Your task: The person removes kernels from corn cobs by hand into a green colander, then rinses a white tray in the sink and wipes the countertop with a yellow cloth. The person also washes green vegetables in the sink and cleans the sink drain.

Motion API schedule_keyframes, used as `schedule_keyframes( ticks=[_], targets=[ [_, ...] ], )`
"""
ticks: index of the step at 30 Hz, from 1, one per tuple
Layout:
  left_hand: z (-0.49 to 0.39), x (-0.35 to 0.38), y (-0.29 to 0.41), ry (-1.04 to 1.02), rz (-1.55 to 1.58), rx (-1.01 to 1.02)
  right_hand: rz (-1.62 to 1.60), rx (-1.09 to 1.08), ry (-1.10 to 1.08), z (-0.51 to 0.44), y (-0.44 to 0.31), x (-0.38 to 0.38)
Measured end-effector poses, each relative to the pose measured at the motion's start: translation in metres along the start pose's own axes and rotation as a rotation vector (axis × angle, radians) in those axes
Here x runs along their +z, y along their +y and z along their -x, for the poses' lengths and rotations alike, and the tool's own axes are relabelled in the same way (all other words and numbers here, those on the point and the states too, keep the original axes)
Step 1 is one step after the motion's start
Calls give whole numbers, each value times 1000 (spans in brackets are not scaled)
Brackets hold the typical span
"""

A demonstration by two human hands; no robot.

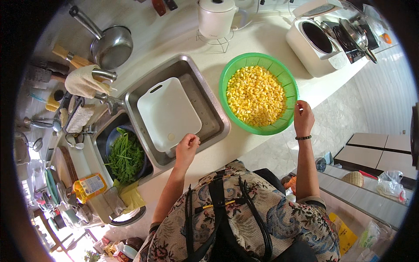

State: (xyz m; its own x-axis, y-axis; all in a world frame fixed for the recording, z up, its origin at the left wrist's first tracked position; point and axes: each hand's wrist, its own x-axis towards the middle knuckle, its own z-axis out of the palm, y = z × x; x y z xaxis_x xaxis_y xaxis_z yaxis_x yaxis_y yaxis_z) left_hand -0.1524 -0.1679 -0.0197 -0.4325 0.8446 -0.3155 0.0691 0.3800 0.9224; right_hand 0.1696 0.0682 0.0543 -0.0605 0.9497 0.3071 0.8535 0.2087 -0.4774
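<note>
A green plastic colander on the counter holds a heap of yellow corn kernels. My right hand, a beaded bracelet at its wrist, is at the colander's right rim with its fingers curled; whether it grips the rim is unclear. Inside the larger bay of the steel sink lies a white plastic basin with a slot handle at its far end. My left hand is over the basin's near corner, fingers curled in, with nothing seen in them; contact with the basin cannot be told.
Leafy greens fill a bowl in the smaller sink bay, left of the basin. Beyond the colander stand a white kettle on a wire stand and an open rice cooker. A saucepan hangs near the faucet. A yellow bottle sits far left.
</note>
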Motion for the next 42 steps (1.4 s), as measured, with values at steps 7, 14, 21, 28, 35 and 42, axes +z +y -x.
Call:
schedule_keyframes(
  ticks=[7, 14, 21, 28, 35, 42],
  targets=[
    [-20, 61, 53, -179, 267, -110, -76, 103, 8, -9, 29, 12],
    [-43, 98, 77, -146, 343, -173, -147, -140, 40, -40, 30, 14],
    [-50, 105, 69, -142, 242, -158, -128, -435, -247, -39, -40, 63],
    [-45, 108, 74, -141, 204, -164, 296, -459, -356, -47, -48, 106],
    [-44, 109, 76, -124, 169, -138, 133, -417, -320, -55, -35, 110],
    [-45, 108, 71, -168, 111, -153, -784, 255, -714, -62, -29, 57]
  ],
)
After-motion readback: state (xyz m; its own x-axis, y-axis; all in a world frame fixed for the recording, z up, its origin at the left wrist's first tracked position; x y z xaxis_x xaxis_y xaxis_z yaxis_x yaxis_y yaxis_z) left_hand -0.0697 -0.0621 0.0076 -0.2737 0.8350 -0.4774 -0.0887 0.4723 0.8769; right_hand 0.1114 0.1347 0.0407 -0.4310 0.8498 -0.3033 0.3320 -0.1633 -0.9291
